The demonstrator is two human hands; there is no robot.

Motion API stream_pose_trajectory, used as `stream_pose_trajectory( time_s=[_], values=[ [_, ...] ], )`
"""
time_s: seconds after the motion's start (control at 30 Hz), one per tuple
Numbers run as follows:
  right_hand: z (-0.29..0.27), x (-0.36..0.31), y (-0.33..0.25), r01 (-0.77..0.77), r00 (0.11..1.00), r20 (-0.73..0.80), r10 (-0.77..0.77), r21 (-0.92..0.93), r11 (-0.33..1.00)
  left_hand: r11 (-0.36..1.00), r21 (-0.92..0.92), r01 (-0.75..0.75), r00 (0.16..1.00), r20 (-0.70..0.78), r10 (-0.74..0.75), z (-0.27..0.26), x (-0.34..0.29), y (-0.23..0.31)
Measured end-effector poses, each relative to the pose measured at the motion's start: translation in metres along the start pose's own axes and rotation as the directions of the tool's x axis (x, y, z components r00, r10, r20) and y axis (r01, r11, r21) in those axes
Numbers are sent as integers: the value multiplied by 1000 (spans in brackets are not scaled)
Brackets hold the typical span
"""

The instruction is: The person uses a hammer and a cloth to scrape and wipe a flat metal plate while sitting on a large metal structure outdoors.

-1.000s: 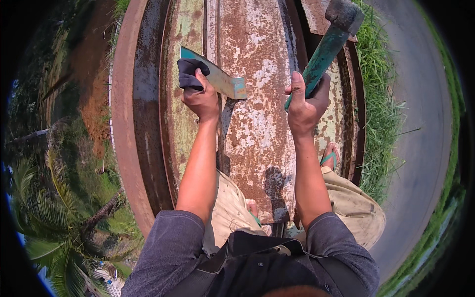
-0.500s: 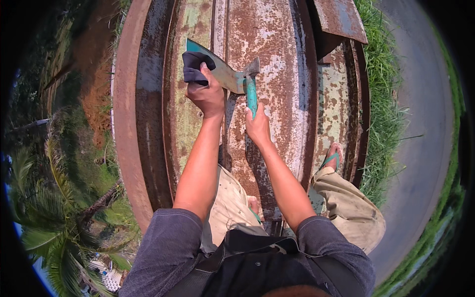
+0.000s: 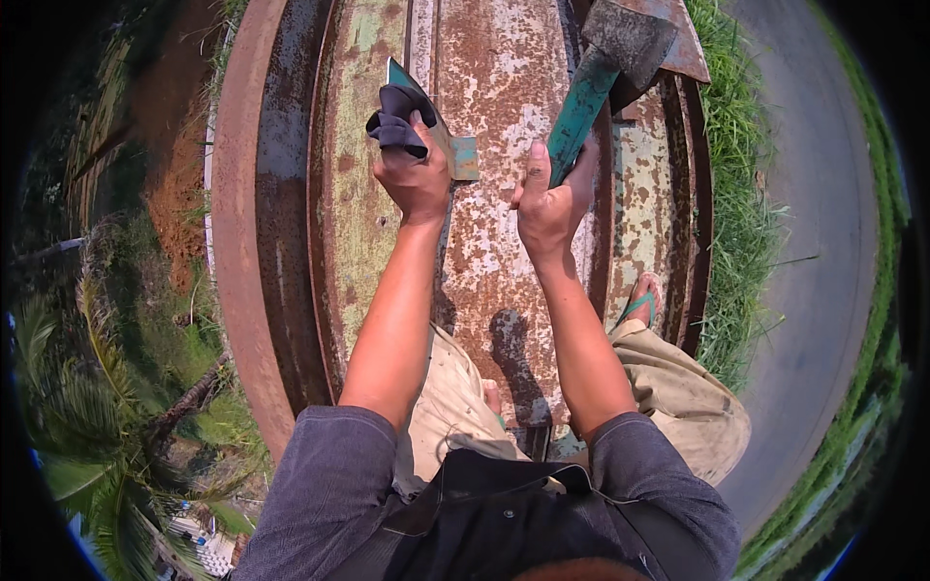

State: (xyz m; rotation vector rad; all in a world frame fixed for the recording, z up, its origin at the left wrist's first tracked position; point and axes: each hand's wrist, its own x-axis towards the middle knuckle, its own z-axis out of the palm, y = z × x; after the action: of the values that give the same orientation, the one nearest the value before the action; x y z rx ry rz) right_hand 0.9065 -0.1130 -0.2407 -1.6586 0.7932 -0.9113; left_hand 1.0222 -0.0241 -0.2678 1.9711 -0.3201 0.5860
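Observation:
My left hand [image 3: 415, 184] is closed around a dark cloth [image 3: 399, 118] and a bent metal plate [image 3: 465, 160]. The plate has worn teal paint and rust; its lower end juts out to the right of my wrist, and my fist hides much of the rest. My right hand [image 3: 552, 208] grips the teal handle of a hatchet [image 3: 584, 108]. Its dark, worn head is raised toward the upper right, apart from the plate. Below both hands lies a rusty metal surface [image 3: 504, 232] with flaking pale paint.
A long rusty beam flange [image 3: 242, 194] runs along the left, with vegetation beyond. At the upper right a rusty plate [image 3: 686, 48] sticks out. Grass [image 3: 736, 194] and a paved road [image 3: 819, 242] lie to the right. My sandalled foot [image 3: 642, 298] rests on the metal.
The hatchet has lifted off the plate and swung up to the right with my right hand. My left hand has shifted slightly right and turned, still holding the plate and cloth.

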Motion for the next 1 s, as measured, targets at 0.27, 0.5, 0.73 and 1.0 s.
stream_pose_trajectory(
  time_s=[0.27,0.5,0.73,1.0],
  values=[
    [24,-76,135,-274,702,459,544,-532,802,998,32,-63,995,-74,65,3,3,-8],
    [-10,-47,59,-283,843,381,381,-288,915,999,-9,-39,998,-56,39,2,2,-8],
    [28,-46,71,-73,995,59,82,-137,988,996,71,-50,999,-14,51,3,-1,-5],
    [-56,-106,108,-425,622,335,708,-615,664,997,-81,15,994,107,-6,6,-2,-2]
  ],
)
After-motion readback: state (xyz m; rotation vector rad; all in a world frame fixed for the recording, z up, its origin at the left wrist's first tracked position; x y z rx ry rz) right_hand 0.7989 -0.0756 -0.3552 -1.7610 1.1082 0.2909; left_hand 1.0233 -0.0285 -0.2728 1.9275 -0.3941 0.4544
